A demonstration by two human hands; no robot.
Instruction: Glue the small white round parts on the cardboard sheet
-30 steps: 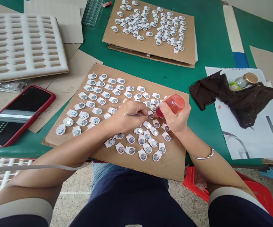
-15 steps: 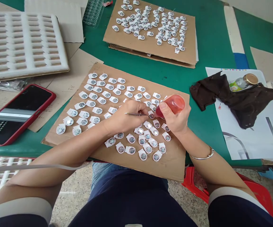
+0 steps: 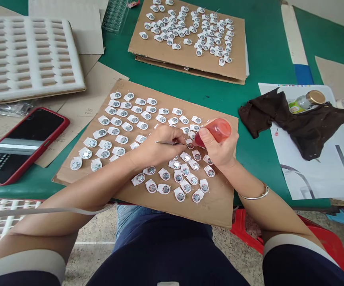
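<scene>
My left hand (image 3: 157, 147) is closed around thin metal tweezers (image 3: 166, 143), their tip pointing right. In my right hand (image 3: 223, 150) is a tilted red squeeze bottle (image 3: 219, 129), its narrow end angled down and left. Both tool ends meet at a small round metal-faced part with a white tab (image 3: 190, 145); whether they touch it, I cannot tell. Many similar parts lie in loose rows on a cardboard sheet (image 3: 210, 208) beneath my hands. My left hand and forearm hide some of them.
A second cardboard stack (image 3: 160, 51) with more parts lies at the back. On the left are a red-cased phone (image 3: 20, 145) and a white slotted foam tray (image 3: 35, 89). A dark cloth (image 3: 304, 137) and a gold-lidded jar (image 3: 304, 104) rest on white paper at right.
The view has shifted very slightly. Both hands keep their grip and stay at the same part, with almost no visible movement.
</scene>
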